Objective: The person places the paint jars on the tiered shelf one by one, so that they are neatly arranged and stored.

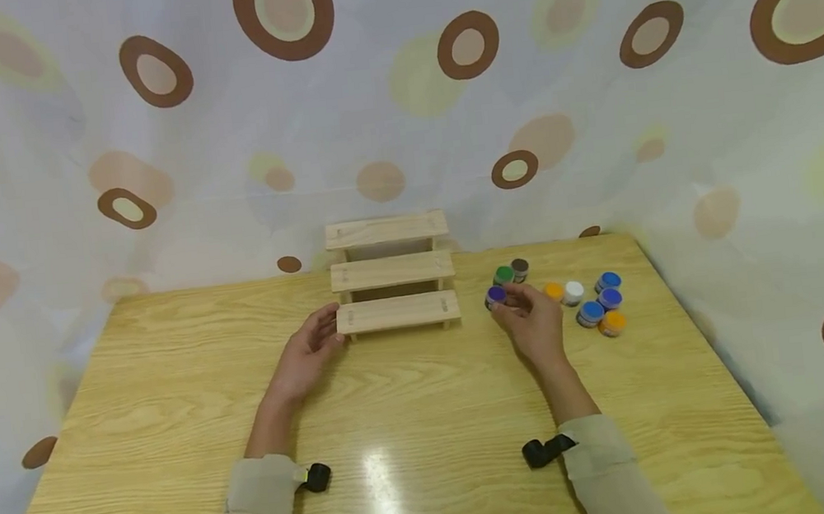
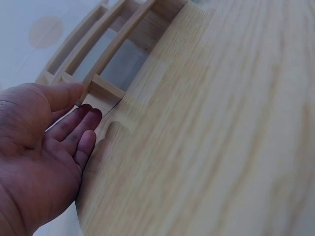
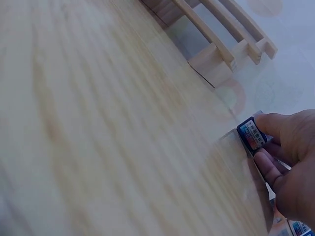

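Observation:
A three-tier wooden step rack stands at the back of the wooden table. My left hand is at the left end of its lowest step; in the left wrist view the thumb meets the step's end and the other fingers are loosely bent below. To the right of the rack, my right hand pinches a small paint jar with a dark purple lid between thumb and fingers. That jar shows a printed label in the right wrist view, low by the tabletop.
Behind the held jar are a green-lidded jar and a dark brown one. Orange and white jars are just right of the hand. Farther right sit blue jars and another orange one. A patterned curtain hangs behind.

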A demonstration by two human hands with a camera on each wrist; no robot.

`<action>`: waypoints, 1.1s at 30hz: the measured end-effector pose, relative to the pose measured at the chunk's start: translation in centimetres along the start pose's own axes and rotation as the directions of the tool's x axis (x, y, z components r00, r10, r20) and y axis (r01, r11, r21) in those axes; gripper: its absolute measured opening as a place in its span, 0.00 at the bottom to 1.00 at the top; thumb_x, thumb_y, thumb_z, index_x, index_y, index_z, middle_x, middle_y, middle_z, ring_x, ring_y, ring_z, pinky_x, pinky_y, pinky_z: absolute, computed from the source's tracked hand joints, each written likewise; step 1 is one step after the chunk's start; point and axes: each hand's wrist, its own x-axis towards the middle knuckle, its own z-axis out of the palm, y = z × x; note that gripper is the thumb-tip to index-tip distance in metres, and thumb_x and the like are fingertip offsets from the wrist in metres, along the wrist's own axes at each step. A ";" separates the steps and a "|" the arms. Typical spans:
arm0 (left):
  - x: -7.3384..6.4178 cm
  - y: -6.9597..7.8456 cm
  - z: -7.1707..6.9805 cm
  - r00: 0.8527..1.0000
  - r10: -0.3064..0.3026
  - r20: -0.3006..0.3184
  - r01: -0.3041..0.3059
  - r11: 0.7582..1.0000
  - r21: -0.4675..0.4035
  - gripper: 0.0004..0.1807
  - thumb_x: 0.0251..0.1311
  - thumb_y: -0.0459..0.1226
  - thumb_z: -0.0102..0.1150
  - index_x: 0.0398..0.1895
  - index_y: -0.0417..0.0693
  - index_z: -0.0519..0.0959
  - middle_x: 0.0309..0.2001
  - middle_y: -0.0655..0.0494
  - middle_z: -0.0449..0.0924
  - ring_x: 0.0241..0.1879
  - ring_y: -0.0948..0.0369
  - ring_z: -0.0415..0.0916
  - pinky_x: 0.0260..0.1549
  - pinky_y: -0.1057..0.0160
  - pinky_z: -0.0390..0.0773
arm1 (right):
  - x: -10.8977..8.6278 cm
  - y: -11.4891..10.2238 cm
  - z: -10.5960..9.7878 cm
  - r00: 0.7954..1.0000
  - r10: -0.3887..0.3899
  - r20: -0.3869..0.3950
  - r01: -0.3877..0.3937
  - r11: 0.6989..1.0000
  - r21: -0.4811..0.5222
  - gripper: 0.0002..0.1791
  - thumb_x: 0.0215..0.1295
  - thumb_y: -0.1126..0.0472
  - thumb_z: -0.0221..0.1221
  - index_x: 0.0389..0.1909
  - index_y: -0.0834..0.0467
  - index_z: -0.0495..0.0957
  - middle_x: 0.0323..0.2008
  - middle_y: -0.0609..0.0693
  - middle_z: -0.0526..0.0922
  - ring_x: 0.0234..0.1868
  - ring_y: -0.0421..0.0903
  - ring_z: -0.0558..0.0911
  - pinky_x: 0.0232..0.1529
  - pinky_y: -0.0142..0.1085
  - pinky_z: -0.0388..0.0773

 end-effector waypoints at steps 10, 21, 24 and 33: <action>0.2 0.3 0.2 1.000 0.012 -0.001 -0.012 1.000 -0.017 0.31 0.80 0.32 0.54 0.82 0.41 0.60 0.78 0.39 0.64 0.77 0.43 0.63 0.74 0.47 0.69 | 0.0 -0.2 0.0 0.999 -0.022 -0.029 0.021 0.998 -0.054 0.22 0.65 0.61 0.74 0.58 0.63 0.85 0.43 0.60 0.87 0.37 0.51 0.84 0.33 0.25 0.80; -0.1 0.2 0.1 1.000 -0.012 -0.005 0.011 1.000 -0.028 0.32 0.80 0.32 0.54 0.83 0.43 0.60 0.78 0.40 0.64 0.77 0.44 0.64 0.71 0.49 0.72 | -0.7 -2.1 0.5 0.998 0.059 -0.027 -0.059 0.998 0.014 0.23 0.65 0.54 0.75 0.57 0.60 0.84 0.47 0.58 0.84 0.45 0.52 0.85 0.38 0.26 0.83; -0.2 0.3 0.1 1.000 -0.011 -0.006 0.011 0.999 -0.033 0.32 0.80 0.31 0.54 0.83 0.43 0.60 0.79 0.40 0.63 0.77 0.44 0.64 0.71 0.49 0.72 | -1.0 -3.1 0.8 0.997 0.081 -0.015 -0.080 0.996 0.048 0.23 0.64 0.55 0.76 0.56 0.59 0.84 0.47 0.56 0.85 0.46 0.52 0.85 0.38 0.28 0.85; -0.2 0.4 0.4 1.000 0.000 -0.019 -0.001 1.000 -0.019 0.33 0.80 0.32 0.53 0.83 0.42 0.58 0.79 0.41 0.63 0.78 0.45 0.62 0.75 0.45 0.67 | -1.7 -5.7 2.0 0.999 -0.026 0.038 0.027 1.000 -0.005 0.21 0.65 0.57 0.75 0.55 0.59 0.85 0.50 0.54 0.87 0.48 0.52 0.85 0.43 0.29 0.85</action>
